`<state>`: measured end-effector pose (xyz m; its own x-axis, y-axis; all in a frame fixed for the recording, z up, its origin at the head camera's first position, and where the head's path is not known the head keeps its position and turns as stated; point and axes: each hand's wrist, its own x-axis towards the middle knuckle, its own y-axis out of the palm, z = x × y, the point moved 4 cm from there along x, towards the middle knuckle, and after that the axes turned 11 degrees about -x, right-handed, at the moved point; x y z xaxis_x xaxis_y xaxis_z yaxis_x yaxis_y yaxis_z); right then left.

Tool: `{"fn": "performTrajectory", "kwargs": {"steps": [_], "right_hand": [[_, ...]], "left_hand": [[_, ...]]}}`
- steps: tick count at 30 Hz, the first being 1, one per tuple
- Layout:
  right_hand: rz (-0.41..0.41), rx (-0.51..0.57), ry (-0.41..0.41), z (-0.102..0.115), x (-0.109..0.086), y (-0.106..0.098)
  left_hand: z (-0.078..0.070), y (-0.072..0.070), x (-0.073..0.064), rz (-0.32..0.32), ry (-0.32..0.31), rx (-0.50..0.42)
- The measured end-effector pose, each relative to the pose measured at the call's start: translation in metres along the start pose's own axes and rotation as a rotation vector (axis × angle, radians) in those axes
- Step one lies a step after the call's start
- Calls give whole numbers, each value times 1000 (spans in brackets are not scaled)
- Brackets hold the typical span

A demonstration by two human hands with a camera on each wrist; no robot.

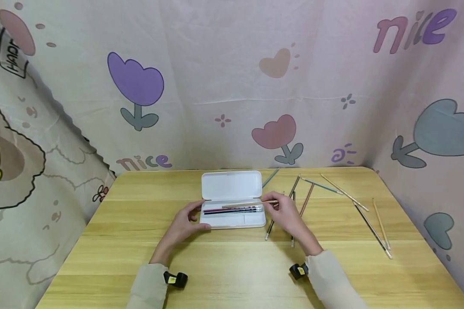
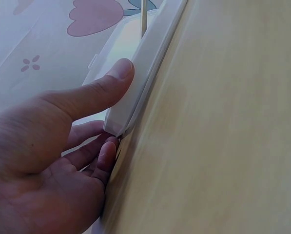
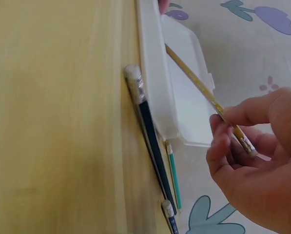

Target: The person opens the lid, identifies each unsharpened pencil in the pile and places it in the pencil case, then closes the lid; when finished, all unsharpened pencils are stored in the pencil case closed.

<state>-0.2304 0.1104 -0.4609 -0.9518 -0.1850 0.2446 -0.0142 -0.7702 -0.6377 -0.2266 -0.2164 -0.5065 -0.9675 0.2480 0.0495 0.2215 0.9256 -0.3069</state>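
An open white pencil case [image 1: 224, 221] lies on the table, its lid [image 1: 232, 184] tipped back. My left hand [image 1: 183, 223] grips the case's left end. In the left wrist view the thumb [image 2: 104, 87] lies along the front wall and the other fingers curl at the corner. Over the right end, my right hand [image 1: 286, 212] pinches a yellow pencil [image 3: 196, 83] near its eraser end. The pencil's far part reaches above the tray. Several dark and reddish pencils [image 1: 228, 211] lie side by side inside the case.
Right of the case several loose pencils lie scattered at angles, among them a brown one [image 1: 306, 199], a black one [image 1: 372, 229] and a yellow one [image 1: 380, 223]. A teal pencil [image 1: 270, 177] lies beside the lid. A patterned cloth [image 1: 216, 86] hangs behind the table.
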Motion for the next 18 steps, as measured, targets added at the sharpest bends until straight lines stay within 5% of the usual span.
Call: {"fn": "performTrajectory", "kwargs": {"steps": [10,18], "right_hand": [[-36,125,60,-2,9,11],[-4,-62,30,0,16,25]], "left_hand": [[-1,0,0,7,2,-10],[1,0,0,3,2,-13]]}}
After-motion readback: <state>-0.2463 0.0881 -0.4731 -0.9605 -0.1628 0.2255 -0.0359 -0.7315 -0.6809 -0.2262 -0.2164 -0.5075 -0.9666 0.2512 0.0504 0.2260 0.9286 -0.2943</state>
